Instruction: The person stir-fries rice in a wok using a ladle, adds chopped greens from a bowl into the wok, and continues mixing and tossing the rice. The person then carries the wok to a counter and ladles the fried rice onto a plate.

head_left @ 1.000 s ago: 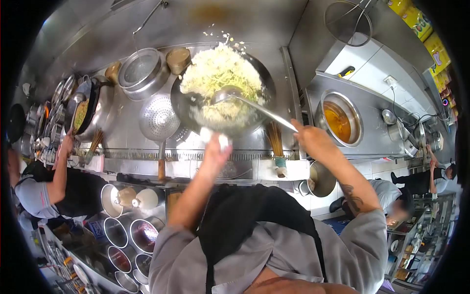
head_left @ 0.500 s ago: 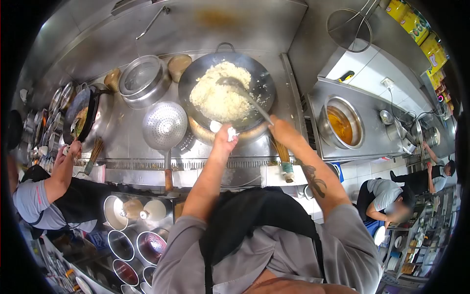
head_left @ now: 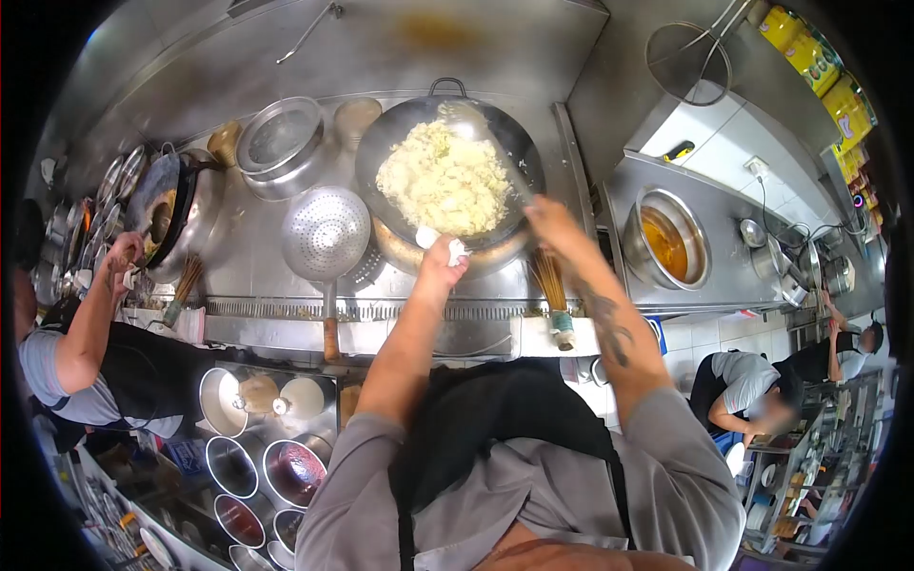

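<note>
A black wok (head_left: 522,157) sits on the burner, filled with pale fried rice (head_left: 443,181). My left hand (head_left: 442,262) is closed on a white cloth (head_left: 446,245) against the wok's near rim. My right hand (head_left: 555,228) is wrapped round the handle of a metal ladle (head_left: 465,121), whose blurred bowl lies in the far part of the rice. A perforated strainer (head_left: 326,233) with a wooden handle rests left of the wok. Below my right hand is a bamboo brush (head_left: 552,295).
Stacked metal bowls (head_left: 279,138) stand at the back left. A pot of orange liquid (head_left: 666,238) is on the right counter. Containers (head_left: 293,471) stand at the lower left. A co-worker (head_left: 90,371) handles another wok at the left; other people (head_left: 743,385) are at the right.
The wok, tilted with rice tossed up one second ago, now rests level on the burner. The ladle has moved to the far side of the rice, and its bowl has turned.
</note>
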The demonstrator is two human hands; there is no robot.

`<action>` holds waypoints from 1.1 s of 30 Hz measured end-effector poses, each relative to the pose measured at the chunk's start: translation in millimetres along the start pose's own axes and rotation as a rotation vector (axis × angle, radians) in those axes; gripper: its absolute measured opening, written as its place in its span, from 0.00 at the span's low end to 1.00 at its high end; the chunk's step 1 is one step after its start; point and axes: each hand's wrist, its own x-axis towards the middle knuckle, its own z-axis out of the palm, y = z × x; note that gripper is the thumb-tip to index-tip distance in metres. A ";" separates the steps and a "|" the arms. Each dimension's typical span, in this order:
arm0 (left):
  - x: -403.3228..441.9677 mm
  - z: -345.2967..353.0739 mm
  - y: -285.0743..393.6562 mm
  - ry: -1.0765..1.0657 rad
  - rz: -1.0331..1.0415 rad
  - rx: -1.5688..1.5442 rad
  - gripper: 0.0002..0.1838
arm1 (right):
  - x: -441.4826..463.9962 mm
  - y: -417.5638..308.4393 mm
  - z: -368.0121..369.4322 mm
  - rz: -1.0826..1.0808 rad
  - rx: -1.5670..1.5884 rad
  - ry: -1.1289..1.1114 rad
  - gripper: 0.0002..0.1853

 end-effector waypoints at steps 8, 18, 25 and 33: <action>3.9 -6.1 2.8 -0.019 -0.002 0.061 0.04 | -19.6 58.3 -59.4 -0.327 -0.453 -0.340 0.19; -128.6 36.6 -16.8 -0.141 0.683 1.392 0.15 | -43.7 26.5 -121.4 -0.570 -0.851 -0.302 0.21; -155.5 -21.2 -96.1 -0.212 0.571 0.735 0.09 | -63.8 17.7 -107.3 -0.521 -0.768 -0.277 0.21; -167.1 45.0 -20.8 -0.119 0.839 1.410 0.13 | -83.8 28.5 -132.0 -0.455 -0.631 -0.449 0.22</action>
